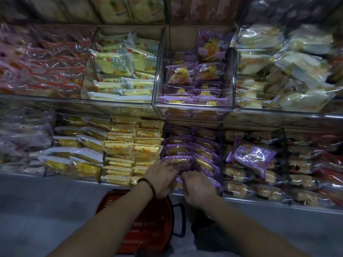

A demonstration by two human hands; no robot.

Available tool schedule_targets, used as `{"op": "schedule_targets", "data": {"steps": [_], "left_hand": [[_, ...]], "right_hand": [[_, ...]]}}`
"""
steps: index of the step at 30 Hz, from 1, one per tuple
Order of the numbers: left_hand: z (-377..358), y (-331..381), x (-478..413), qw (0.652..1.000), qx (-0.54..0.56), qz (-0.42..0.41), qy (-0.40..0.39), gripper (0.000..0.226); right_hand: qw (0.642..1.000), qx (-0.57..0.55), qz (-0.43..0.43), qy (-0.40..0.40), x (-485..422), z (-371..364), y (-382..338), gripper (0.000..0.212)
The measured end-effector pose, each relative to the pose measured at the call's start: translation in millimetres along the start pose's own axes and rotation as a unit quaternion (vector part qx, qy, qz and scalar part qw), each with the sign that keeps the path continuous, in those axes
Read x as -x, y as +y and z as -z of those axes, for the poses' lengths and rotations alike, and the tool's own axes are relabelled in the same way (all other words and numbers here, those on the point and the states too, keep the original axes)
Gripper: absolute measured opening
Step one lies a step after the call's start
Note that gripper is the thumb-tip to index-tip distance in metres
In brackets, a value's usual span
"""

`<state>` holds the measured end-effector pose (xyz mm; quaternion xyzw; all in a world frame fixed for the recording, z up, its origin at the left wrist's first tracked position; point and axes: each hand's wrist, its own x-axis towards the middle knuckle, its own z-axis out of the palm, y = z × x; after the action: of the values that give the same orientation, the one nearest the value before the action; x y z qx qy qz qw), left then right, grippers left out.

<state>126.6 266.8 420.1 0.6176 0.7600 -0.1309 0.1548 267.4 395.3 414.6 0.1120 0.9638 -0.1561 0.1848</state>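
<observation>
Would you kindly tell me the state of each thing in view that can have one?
Left hand, gripping the front purple packet.
Right hand, gripping the same packet.
Red basket, upright on the floor beneath the arms.
Stray purple packet, lying tilted atop the neighbouring bin's packets.
Upper clear bin, partly filled.

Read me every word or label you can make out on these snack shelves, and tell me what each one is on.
"杨枝甘露": green print on the yellow packs in the upper clear bin.
Purple packs held by the left hand and right hand: print too blurred.
All other wrappers: nothing readable.
</observation>
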Motion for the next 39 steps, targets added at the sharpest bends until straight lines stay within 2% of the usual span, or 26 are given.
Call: {"op": "schedule_targets", "data": {"steps": [4,9,13,17,22,29,35,39], "left_hand": [[0,2,2,1.0,0.007,0.013,-0.025,0.049],[8,-9,4,0.999,0.013,0.027,-0.013,0.031],[9,-11,4,0.996,0.054,0.055,0.048,0.039],[5,-9,5,0.992,0.042,0.097,0.073,0.043],[3,1,5,0.993,0.013,0.104,0.056,0.047],[11,4,-6,0.988,-0.007,0.151,0.026,0.052],[12,5,-21,0.987,-0.038,0.155,0.008,0.033],[12,0,-30,0.987,-0.055,0.152,-0.001,0.03]], "right_hand": [[1.0,0.025,-0.015,-0.01,-3,1,0,0.035],[0.998,-0.033,-0.046,0.011,-6,5,-1,0.035],[0.996,-0.033,-0.06,0.059,-5,5,-8,0.047],[0.997,-0.037,-0.062,0.032,-9,4,-9,0.069],[0.993,-0.035,-0.111,0.037,-23,6,-9,0.057],[0.99,-0.015,-0.117,0.073,-35,14,-6,0.041],[0.983,-0.021,-0.159,0.086,-41,7,-10,0.065],[0.98,-0.033,-0.176,0.081,-46,1,-7,0.079]]}}
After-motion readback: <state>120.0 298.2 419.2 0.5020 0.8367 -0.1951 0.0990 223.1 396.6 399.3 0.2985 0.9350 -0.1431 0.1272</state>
